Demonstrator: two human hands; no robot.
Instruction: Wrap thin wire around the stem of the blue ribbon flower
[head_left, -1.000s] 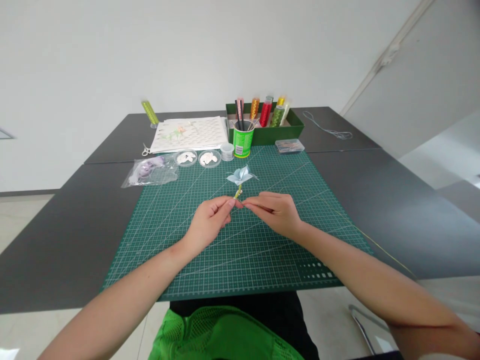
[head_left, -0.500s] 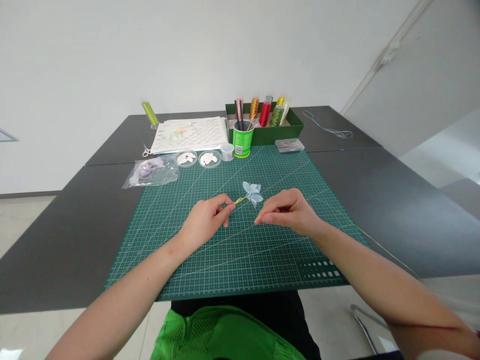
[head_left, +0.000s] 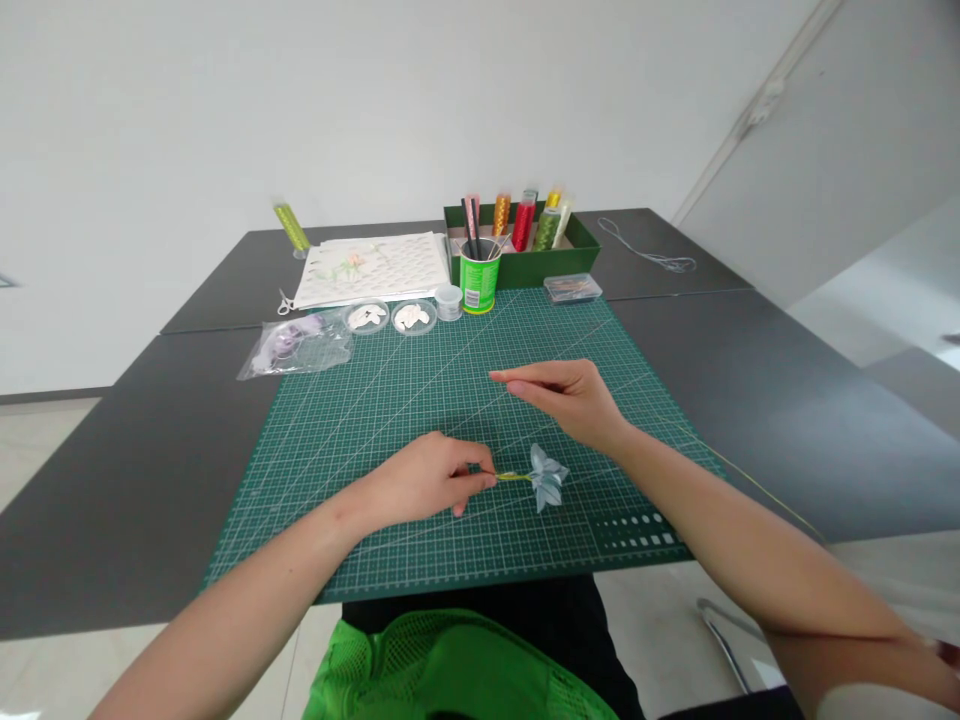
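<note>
Pinching slender-stemmed, pointed-petaled flower (head_left: 548, 478)

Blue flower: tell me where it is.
Head view: the blue flower is low, right of centre, over the cutting mat, its stem in the left hand.

In the upper centre we see a dark green box (head_left: 555, 269) holding thread spools (head_left: 523, 225), a bright green can (head_left: 480, 283) just before it. Left of the can we have two clear dishes (head_left: 433, 318) of white pieces, printed sheets (head_left: 412, 265) and a plastic bag (head_left: 322, 352). Upper right, we notice a looped pale cord (head_left: 679, 265) on the black table (head_left: 97, 480).
</note>
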